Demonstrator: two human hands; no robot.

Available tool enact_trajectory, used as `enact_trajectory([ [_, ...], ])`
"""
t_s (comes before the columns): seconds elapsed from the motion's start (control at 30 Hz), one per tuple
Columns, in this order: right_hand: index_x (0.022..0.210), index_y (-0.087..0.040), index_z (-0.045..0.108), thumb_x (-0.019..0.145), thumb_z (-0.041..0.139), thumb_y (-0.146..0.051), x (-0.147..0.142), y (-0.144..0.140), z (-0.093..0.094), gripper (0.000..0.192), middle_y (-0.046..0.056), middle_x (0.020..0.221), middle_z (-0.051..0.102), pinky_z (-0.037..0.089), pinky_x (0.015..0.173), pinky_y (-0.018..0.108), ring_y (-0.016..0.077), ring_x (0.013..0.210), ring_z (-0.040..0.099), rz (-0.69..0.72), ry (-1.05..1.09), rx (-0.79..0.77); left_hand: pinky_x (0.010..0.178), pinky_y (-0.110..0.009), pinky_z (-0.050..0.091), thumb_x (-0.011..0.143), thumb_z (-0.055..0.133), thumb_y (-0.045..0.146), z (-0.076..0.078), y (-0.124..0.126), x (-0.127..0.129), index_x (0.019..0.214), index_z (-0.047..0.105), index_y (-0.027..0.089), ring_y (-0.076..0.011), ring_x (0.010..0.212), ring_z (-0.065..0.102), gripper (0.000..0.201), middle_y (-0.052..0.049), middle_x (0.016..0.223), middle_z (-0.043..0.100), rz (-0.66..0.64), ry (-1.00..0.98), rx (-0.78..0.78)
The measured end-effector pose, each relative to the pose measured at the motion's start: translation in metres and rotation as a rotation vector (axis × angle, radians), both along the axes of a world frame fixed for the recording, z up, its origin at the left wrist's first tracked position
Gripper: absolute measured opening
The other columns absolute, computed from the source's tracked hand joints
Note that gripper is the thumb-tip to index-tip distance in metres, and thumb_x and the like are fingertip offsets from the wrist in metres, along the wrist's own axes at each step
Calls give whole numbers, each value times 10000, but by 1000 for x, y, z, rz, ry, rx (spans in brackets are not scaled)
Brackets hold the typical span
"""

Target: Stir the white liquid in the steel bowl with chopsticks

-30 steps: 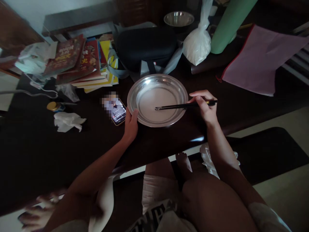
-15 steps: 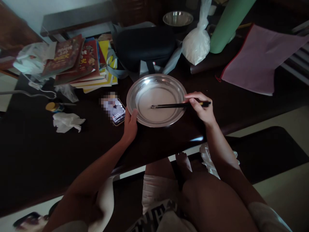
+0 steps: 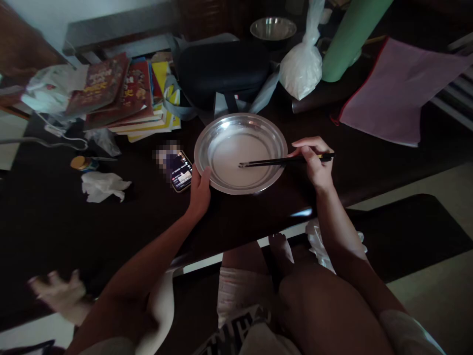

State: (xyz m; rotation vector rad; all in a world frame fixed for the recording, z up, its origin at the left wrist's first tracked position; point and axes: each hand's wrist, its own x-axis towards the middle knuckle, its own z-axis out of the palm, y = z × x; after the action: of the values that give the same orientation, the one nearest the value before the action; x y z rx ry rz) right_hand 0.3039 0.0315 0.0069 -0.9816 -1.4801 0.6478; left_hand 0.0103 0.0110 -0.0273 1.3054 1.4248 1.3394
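A round metal basin (image 3: 241, 188) stands on the dark table, with a pale whitish liquid (image 3: 236, 148) in it. My left hand (image 3: 200, 192) grips the basin's left rim, thumb on top and fingers underneath at the outside. In my right hand (image 3: 316, 160), beside the right rim, is a pair of black chopsticks (image 3: 269, 161), held closed around their upper part. The sticks reach across the rim, and their tips are over or in the liquid; I cannot tell how deep. Just left of my left hand lies a phone (image 3: 182, 172) with a lit screen.
Behind the basin sit a black case (image 3: 223, 71), a tied bag of white powder (image 3: 301, 71), a green cylinder (image 3: 351, 42) and a pink cloth (image 3: 388, 93). Books (image 3: 121, 98) and crumpled tissue (image 3: 104, 186) lie left. Another person's hand (image 3: 61, 293) is at lower left.
My right hand and the chopsticks have shifted slightly right. My left hand and the basin stay put. Another person's spread hand has come up at lower left, and the phone's picture differs.
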Motion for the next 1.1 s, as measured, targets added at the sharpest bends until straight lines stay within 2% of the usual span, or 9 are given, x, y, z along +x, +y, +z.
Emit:
enact_trajectory([
  [0.17, 979, -290, 721, 891, 594, -425, 0, 0, 0, 205, -6, 831, 731, 581, 767, 347, 163, 806, 717, 126, -92, -17, 1143, -437, 366, 885, 496, 595, 1, 0, 0, 1253, 567, 283, -242, 1252, 531, 488, -60, 1265, 609, -6, 31, 14],
  [0.33, 946, -301, 727, 901, 582, -413, 1, 1, 0, 189, -11, 830, 723, 580, 712, 324, 147, 738, 709, 19, -25, 3, 1139, -446, 371, 884, 493, 596, 1, 1, 0, 1262, 562, 285, -249, 1256, 530, 495, -65, 1268, 607, -7, 33, 0],
  [0.4, 955, -296, 726, 901, 585, -403, 1, 1, 0, 184, -18, 805, 717, 577, 684, 305, 137, 705, 708, 49, 3, -26, 1149, -448, 359, 882, 495, 597, 0, 1, 0, 1258, 566, 285, -249, 1268, 523, 493, -66, 1270, 606, -7, 24, 7],
  [0.5, 985, -293, 726, 897, 598, -379, -1, 0, 1, 177, -12, 837, 731, 580, 746, 313, 147, 791, 718, 131, -31, -29, 1154, -450, 355, 877, 506, 597, 0, 1, 0, 1243, 577, 283, -252, 1271, 523, 486, -65, 1255, 616, 0, 13, 9],
  [0.57, 984, -292, 726, 899, 595, -380, -1, 0, 1, 180, -9, 848, 735, 579, 775, 328, 155, 821, 716, 116, -40, -10, 1151, -448, 360, 880, 505, 592, 0, 0, 0, 1241, 577, 283, -252, 1275, 521, 480, -64, 1247, 621, -2, 15, 8],
  [0.67, 959, -282, 723, 902, 586, -400, 0, 1, -1, 190, -15, 796, 721, 579, 716, 316, 145, 737, 715, 44, 12, -10, 1145, -448, 369, 890, 489, 586, 1, 0, 0, 1251, 567, 283, -249, 1275, 521, 477, -65, 1254, 616, -15, 29, 6],
  [0.83, 979, -283, 724, 894, 611, -371, -1, 1, -1, 166, -14, 822, 726, 580, 720, 291, 138, 755, 730, 124, -10, -30, 1154, -443, 358, 882, 509, 586, -1, 1, -1, 1238, 577, 282, -250, 1276, 520, 474, -63, 1258, 616, 4, 10, 6],
  [1.0, 958, -265, 724, 906, 586, -401, -1, 1, 0, 201, -16, 779, 719, 584, 694, 288, 136, 718, 727, 31, 35, 3, 1162, -450, 345, 881, 516, 584, -4, 1, -1, 1251, 570, 283, -246, 1283, 514, 481, -55, 1260, 616, -6, -9, -3],
  [1.1, 957, -262, 719, 898, 589, -427, -1, 0, 0, 218, -18, 770, 722, 589, 679, 295, 142, 701, 730, 65, 31, -50, 1171, -443, 332, 874, 517, 600, -4, 1, -1, 1242, 576, 287, -243, 1288, 508, 486, -49, 1278, 607, -4, 3, 5],
])
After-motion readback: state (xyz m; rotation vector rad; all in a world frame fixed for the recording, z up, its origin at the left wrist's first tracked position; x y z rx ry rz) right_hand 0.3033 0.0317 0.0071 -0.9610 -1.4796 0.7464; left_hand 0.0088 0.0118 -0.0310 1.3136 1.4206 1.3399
